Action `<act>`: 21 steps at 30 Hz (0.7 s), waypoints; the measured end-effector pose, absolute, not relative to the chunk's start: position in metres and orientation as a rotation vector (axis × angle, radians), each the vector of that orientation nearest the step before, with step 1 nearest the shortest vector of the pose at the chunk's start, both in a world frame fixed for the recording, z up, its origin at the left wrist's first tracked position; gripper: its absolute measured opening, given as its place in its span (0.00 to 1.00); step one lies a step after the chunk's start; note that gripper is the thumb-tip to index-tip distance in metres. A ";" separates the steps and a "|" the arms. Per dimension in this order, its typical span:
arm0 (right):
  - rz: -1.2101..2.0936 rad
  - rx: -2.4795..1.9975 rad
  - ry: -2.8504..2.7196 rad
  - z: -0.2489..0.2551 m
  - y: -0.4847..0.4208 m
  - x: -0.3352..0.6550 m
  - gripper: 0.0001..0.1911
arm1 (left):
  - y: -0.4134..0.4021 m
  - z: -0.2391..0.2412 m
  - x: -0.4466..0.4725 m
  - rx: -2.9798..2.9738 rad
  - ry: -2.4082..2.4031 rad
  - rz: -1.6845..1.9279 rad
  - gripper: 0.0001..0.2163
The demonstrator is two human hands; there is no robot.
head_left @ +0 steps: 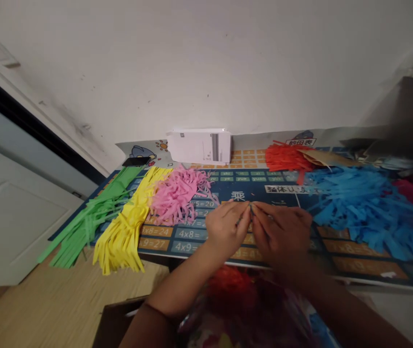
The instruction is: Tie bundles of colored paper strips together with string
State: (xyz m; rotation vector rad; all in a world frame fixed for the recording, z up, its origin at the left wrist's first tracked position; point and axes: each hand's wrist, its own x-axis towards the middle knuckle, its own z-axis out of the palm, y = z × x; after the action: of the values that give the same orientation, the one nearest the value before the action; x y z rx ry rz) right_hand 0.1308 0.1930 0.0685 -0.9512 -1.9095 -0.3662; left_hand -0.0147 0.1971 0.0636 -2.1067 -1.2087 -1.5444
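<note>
My left hand (227,226) and my right hand (282,229) meet above the front part of the table, fingertips pinched together. Whatever they pinch is tiny; a bluish speck shows between the tips, too small to name. To the left of my hands lies a bundle of pink paper strips (180,194). Beside it are yellow paper strips (130,224), gathered in the middle, and green paper strips (99,215). On the right side spreads a bundle of blue paper strips (360,203), with red paper strips (286,157) behind it.
A printed mat (188,234) covers the table. A white box (201,146) leans against the wall, near a dark flat object (136,161). Brown paper (322,157) lies by the red strips. Below the table edge, a bag with red contents (230,290) sits close to my forearms.
</note>
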 end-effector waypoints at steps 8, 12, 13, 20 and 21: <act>-0.132 -1.015 -2.037 0.069 0.190 0.133 0.21 | 0.191 0.060 -0.007 -2.407 -1.628 -1.931 0.13; -0.052 -0.953 -2.156 0.072 0.194 0.138 0.22 | 0.191 0.059 -0.009 -2.399 -1.760 -2.116 0.12; -0.022 -0.956 -2.170 0.072 0.195 0.140 0.21 | 0.191 0.058 -0.009 -2.390 -1.793 -2.143 0.11; 0.204 -1.033 -1.995 0.073 0.203 0.154 0.09 | 0.185 0.055 -0.010 -2.627 -1.784 -2.174 0.10; 0.211 -1.002 -1.987 0.072 0.204 0.155 0.08 | 0.185 0.055 -0.011 -2.664 -1.783 -2.166 0.09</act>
State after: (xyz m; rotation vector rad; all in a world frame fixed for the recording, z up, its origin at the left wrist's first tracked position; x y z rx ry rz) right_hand 0.1552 0.2039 0.0722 -1.0025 -1.9871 0.2113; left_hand -0.0110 0.1846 0.0551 -2.6638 -1.7827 -2.1656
